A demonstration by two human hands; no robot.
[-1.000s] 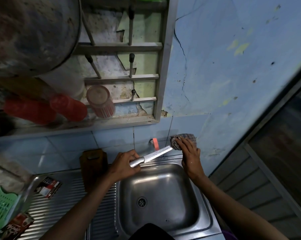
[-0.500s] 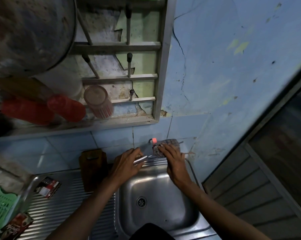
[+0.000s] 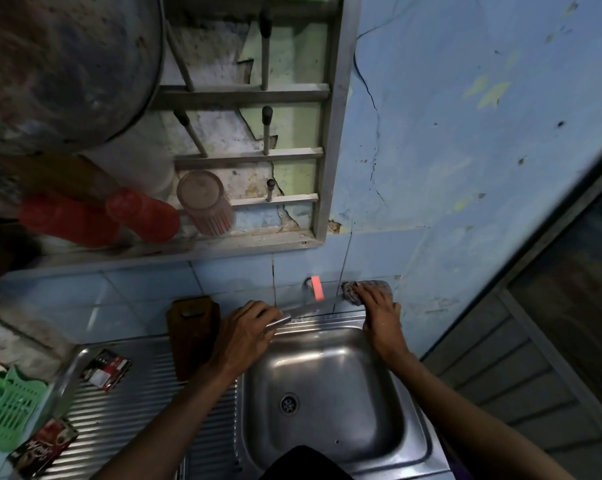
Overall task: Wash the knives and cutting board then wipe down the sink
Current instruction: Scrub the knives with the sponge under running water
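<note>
The left hand (image 3: pixel 245 332) grips the handle of a knife (image 3: pixel 306 310), its blade running from that grip toward the right hand (image 3: pixel 379 311) above the sink's (image 3: pixel 327 375) back rim. The right hand pinches a checked cloth (image 3: pixel 353 292) at the blade's tip. Just left of the left-hand grip, a wooden cutting board (image 3: pixel 192 332) leans against the tiled wall. Between both grips, a tap (image 3: pixel 315 289) juts from the wall.
</note>
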